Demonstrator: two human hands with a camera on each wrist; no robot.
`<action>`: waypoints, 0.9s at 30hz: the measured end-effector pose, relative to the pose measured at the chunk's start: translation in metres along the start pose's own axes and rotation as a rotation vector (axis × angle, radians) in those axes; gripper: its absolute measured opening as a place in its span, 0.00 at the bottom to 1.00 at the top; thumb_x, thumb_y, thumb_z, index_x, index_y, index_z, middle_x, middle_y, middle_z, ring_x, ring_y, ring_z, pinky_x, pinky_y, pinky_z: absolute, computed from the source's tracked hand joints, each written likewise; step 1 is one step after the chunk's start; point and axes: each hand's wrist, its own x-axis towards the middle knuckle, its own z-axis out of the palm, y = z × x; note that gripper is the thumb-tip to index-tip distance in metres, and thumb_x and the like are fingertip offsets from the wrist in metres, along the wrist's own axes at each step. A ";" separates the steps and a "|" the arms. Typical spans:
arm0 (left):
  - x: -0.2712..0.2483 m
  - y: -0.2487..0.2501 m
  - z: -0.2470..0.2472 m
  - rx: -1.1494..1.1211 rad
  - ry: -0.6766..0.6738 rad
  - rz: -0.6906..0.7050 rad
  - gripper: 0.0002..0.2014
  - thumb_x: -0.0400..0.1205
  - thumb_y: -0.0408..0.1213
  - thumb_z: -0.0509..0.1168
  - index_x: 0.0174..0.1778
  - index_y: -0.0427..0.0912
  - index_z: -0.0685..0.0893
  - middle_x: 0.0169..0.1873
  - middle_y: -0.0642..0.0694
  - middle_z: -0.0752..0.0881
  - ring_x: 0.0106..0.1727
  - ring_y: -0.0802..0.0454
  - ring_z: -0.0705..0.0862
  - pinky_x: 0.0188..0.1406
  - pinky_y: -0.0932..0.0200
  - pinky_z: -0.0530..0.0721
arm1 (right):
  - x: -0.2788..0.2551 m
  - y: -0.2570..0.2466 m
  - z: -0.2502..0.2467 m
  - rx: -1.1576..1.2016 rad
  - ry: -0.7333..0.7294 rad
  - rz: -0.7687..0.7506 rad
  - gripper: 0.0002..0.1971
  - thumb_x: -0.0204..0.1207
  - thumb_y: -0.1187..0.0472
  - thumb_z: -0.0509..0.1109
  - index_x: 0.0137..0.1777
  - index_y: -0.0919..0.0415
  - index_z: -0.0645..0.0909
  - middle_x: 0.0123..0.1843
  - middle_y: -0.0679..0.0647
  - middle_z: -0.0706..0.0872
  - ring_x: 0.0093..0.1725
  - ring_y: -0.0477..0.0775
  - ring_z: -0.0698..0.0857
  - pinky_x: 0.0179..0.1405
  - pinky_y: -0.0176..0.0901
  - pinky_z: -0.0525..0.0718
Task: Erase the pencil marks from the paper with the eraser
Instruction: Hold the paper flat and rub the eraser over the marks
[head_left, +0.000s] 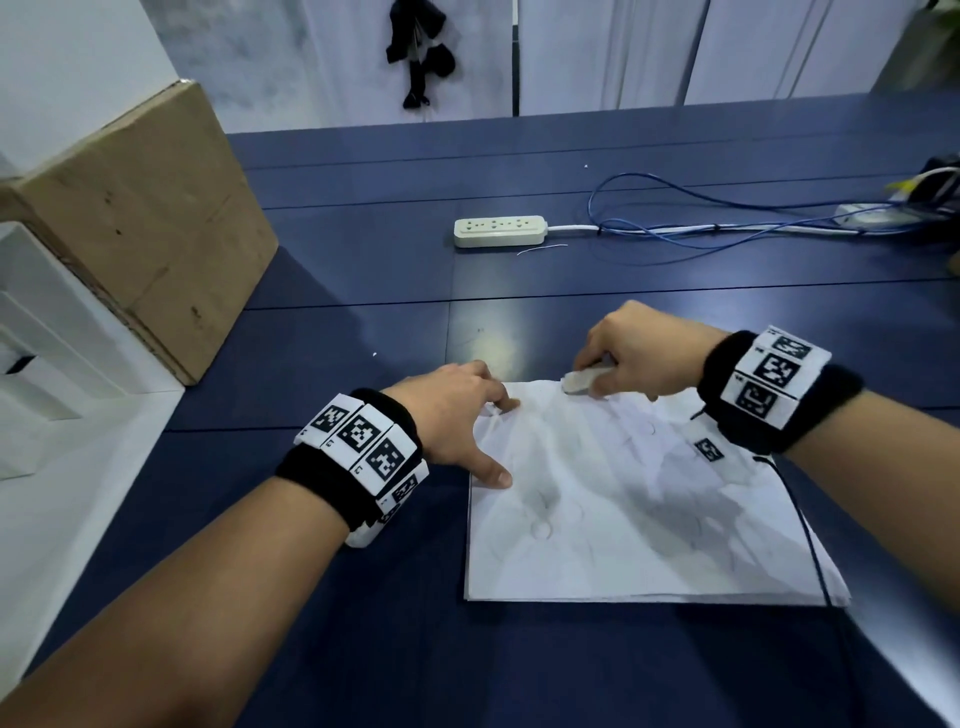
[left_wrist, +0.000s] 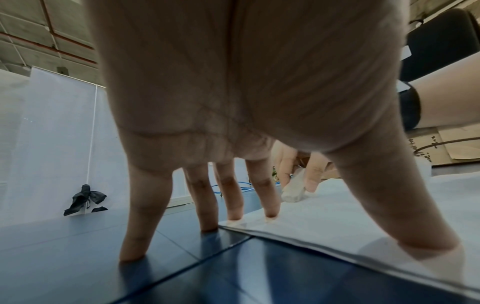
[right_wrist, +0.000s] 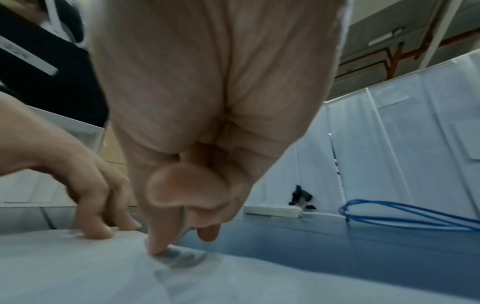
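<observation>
A crumpled white paper with faint pencil marks lies on the dark blue table. My left hand is spread with straight fingers: thumb and two fingertips press the paper's far left corner, the other fingers stand on the table. My right hand pinches a greyish white eraser and holds its tip on the paper's far edge. The left wrist view shows the eraser between right thumb and fingers. In the right wrist view the eraser touches the paper under my fingertip.
A cardboard box stands at the left beside white shelving. A white power strip and looped blue cable lie farther back on the table. A thin black cord runs from my right wristband across the paper.
</observation>
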 end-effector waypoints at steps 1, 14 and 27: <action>0.000 -0.001 0.000 -0.001 0.000 0.000 0.48 0.58 0.70 0.76 0.75 0.58 0.73 0.68 0.57 0.70 0.70 0.53 0.72 0.63 0.42 0.81 | -0.006 -0.004 0.000 -0.019 0.003 -0.038 0.10 0.73 0.53 0.75 0.52 0.52 0.91 0.44 0.50 0.90 0.35 0.51 0.85 0.21 0.22 0.76; 0.000 0.002 -0.001 -0.002 0.005 -0.010 0.48 0.59 0.68 0.78 0.75 0.57 0.73 0.68 0.57 0.70 0.71 0.52 0.72 0.63 0.43 0.81 | -0.013 -0.005 0.000 0.009 -0.022 -0.054 0.14 0.71 0.46 0.72 0.50 0.51 0.91 0.42 0.49 0.87 0.35 0.52 0.87 0.24 0.25 0.75; 0.001 0.001 0.000 -0.014 0.014 -0.007 0.48 0.58 0.69 0.77 0.75 0.57 0.74 0.67 0.57 0.71 0.70 0.52 0.73 0.63 0.43 0.81 | -0.010 -0.002 -0.002 0.044 -0.069 0.012 0.10 0.71 0.50 0.74 0.50 0.48 0.91 0.42 0.49 0.89 0.25 0.49 0.87 0.19 0.33 0.80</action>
